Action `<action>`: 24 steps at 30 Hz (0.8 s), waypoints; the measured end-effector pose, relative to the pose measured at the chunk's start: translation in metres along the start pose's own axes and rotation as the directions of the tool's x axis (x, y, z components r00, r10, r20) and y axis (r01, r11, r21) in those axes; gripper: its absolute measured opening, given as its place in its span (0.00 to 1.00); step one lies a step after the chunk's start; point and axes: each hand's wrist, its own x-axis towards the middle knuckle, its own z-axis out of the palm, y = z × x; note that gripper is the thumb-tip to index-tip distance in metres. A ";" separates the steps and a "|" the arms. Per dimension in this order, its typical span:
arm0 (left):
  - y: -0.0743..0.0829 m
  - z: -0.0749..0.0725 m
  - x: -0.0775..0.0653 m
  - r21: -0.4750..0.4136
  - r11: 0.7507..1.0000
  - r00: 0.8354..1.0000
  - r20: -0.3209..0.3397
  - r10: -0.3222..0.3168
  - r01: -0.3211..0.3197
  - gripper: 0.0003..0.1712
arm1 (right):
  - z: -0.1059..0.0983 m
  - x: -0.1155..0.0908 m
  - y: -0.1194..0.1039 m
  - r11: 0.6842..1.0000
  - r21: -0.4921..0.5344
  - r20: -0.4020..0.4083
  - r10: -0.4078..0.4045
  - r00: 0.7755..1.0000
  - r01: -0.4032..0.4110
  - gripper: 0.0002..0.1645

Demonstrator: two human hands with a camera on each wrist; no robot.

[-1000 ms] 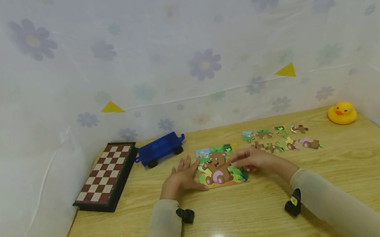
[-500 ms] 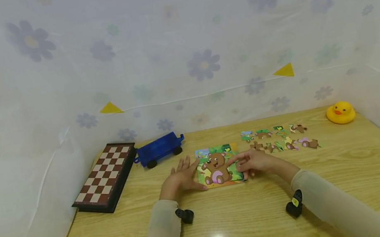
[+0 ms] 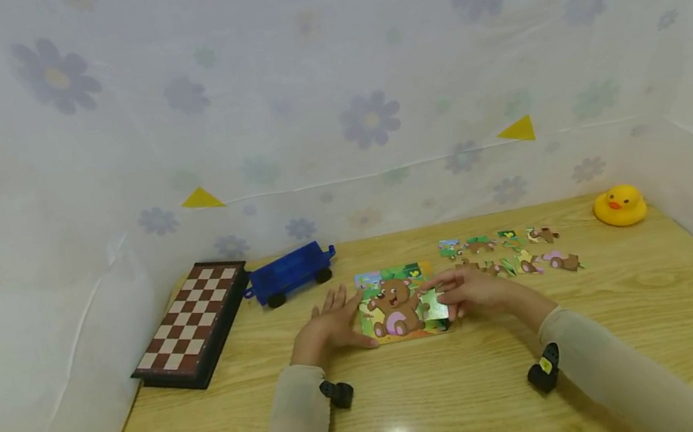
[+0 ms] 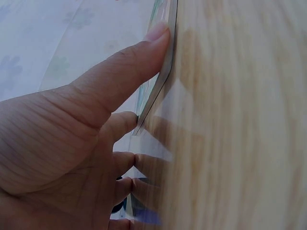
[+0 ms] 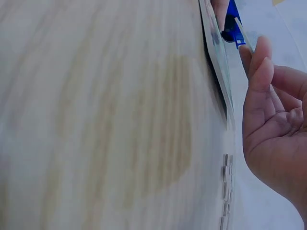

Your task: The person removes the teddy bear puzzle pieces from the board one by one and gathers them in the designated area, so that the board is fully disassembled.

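A bear jigsaw puzzle (image 3: 395, 307) lies in its frame on the table between both hands. My left hand (image 3: 335, 322) rests at its left side with fingers spread, the thumb pressing the near left corner, as the left wrist view shows along the board edge (image 4: 154, 91). With thumb and fingertips my right hand (image 3: 474, 291) pinches a puzzle piece (image 3: 434, 304), tilted and shiny with glare, over the puzzle's right part. The right wrist view shows that piece (image 5: 244, 34) edge-on, raised above the board.
Several loose puzzle pieces (image 3: 528, 262) lie in two rows behind the right hand. A yellow rubber duck (image 3: 620, 207) sits at the back right. At the left are a blue toy wagon (image 3: 290, 273) and a folded chessboard (image 3: 195, 319). Patterned curtains enclose the table.
My right fingers have lifted the puzzle piece from the puzzle's right side and tilted it, so it now catches the light. The left hand has stayed in place.
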 end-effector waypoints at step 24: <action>0.002 -0.001 -0.002 -0.009 1.000 1.000 -0.001 0.003 -0.003 0.59 | -0.088 -0.081 0.008 0.996 -0.077 -0.270 0.014 0.963 -0.037 0.20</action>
